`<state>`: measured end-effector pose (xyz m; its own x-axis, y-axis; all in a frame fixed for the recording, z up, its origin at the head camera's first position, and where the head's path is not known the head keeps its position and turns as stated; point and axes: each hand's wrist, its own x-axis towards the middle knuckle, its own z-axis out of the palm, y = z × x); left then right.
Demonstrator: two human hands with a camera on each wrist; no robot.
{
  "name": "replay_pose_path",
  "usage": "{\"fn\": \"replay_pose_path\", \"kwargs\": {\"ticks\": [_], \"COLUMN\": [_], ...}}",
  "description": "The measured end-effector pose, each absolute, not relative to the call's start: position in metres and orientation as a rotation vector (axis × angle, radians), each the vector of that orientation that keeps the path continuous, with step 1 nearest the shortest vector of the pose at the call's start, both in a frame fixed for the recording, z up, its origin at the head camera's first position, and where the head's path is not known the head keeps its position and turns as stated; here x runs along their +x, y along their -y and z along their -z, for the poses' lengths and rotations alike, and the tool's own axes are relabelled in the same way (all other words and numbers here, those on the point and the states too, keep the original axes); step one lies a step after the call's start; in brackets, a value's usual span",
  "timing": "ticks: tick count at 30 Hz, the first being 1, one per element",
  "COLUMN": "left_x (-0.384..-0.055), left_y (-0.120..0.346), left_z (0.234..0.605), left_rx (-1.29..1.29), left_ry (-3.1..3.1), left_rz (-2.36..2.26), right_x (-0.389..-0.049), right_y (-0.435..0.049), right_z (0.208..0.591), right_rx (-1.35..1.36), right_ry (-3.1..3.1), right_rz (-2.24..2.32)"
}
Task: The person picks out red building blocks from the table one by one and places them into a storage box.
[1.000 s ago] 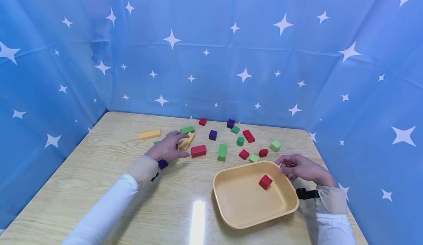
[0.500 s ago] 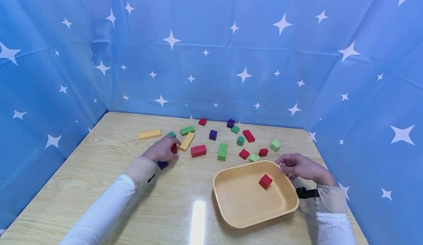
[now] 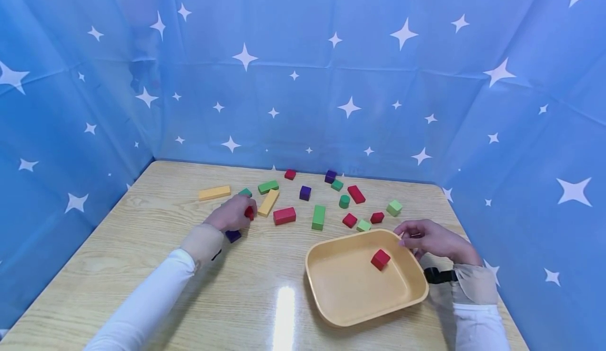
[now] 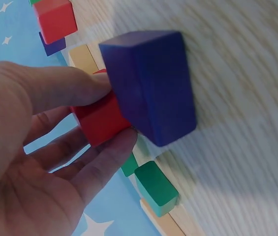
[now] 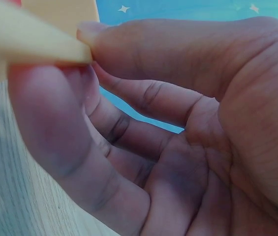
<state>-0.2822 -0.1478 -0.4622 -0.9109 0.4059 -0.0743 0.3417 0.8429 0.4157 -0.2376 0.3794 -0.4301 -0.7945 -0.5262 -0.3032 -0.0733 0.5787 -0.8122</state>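
At the left of the table my left hand [image 3: 231, 213] pinches a red block [image 4: 101, 118] between thumb and fingers. A dark purple block [image 4: 161, 93] stands close beside it, on the camera's side in the left wrist view. Green blocks [image 4: 156, 184] lie just past the fingertips. My right hand [image 3: 433, 241] grips the far right corner of a light orange plastic tub [image 3: 345, 288], thumb and fingers on its rim [image 5: 45, 46]. Inside the tub sits one red cube [image 3: 380, 260].
Two yellow-orange bars [image 3: 214, 192] and a red brick [image 3: 284, 216] lie around the left hand. Several green, red and purple blocks spread behind the tub, among them a green cylinder [image 3: 344, 201]. A blue starry curtain [image 3: 303, 77] borders the table's back and sides.
My left hand has drawn back a little to the left, and its spread fingers have closed on the red block. The right hand and tub stay put.
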Motion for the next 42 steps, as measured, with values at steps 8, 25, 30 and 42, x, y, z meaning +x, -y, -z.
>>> {"fn": "replay_pose_path", "kwargs": {"ticks": [8, 25, 30, 42], "left_x": [-0.279, -0.270, -0.268, -0.265], "left_y": [0.148, 0.127, 0.120, 0.094], "left_z": [0.456, 0.438, 0.434, 0.419], "left_rx": [0.597, 0.726, 0.814, 0.840], "left_ry": [-2.859, -2.902, -2.907, -2.854], "left_rz": [-0.629, -0.637, -0.660, -0.680], "right_x": [-0.238, -0.236, -0.236, -0.235], "right_y": [-0.380, -0.379, -0.379, -0.378], "right_z": [0.431, 0.430, 0.430, 0.428], "right_rx": [-0.471, -0.480, -0.472, -0.453], "right_ry": [-2.286, -2.275, -2.278, -2.281], "right_rz": [1.146, 1.177, 1.172, 1.164]}}
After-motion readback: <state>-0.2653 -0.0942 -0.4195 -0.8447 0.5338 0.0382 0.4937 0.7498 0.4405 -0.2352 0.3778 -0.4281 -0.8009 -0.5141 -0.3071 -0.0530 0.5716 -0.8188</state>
